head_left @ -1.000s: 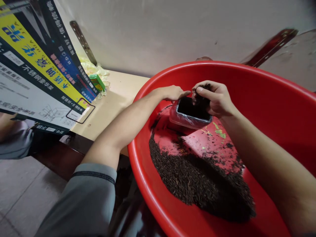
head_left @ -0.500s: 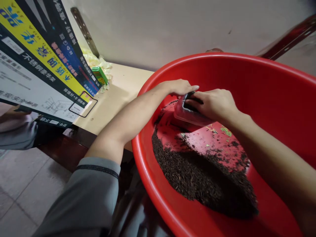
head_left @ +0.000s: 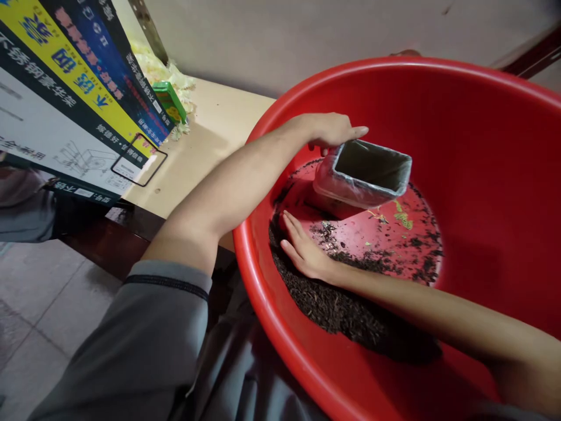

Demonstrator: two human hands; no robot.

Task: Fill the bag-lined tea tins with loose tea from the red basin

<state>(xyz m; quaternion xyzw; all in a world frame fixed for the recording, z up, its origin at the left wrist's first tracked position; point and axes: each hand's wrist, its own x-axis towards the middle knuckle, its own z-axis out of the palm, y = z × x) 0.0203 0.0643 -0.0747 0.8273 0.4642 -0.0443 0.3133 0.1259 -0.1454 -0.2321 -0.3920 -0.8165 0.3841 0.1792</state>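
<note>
My left hand [head_left: 336, 131] grips the near-left rim of a clear, rectangular plastic container [head_left: 346, 186], its thumb along the edge. The container is tilted, with its dark-looking opening facing up; how much it holds is hard to make out. It is inside a large red plastic tub [head_left: 486, 117]. Below it, my right hand [head_left: 305, 250] is at the left part of a heap of dark, loose soil [head_left: 337, 307], touching it, fingers stretched out and slightly apart. Nothing is in that hand.
Bits of soil and a small green leaf sprig [head_left: 402, 216] lie on the tub floor. Left of the tub is a pale wooden tabletop [head_left: 214, 126] with a large printed cardboard box [head_left: 79, 99], a small green packet [head_left: 170, 100] and a thin wire frame [head_left: 140, 159]. A wall rises behind.
My right hand has come out of the container's opening and moved down-left onto the soil. The left hand still holds the container. The view has shifted slightly.
</note>
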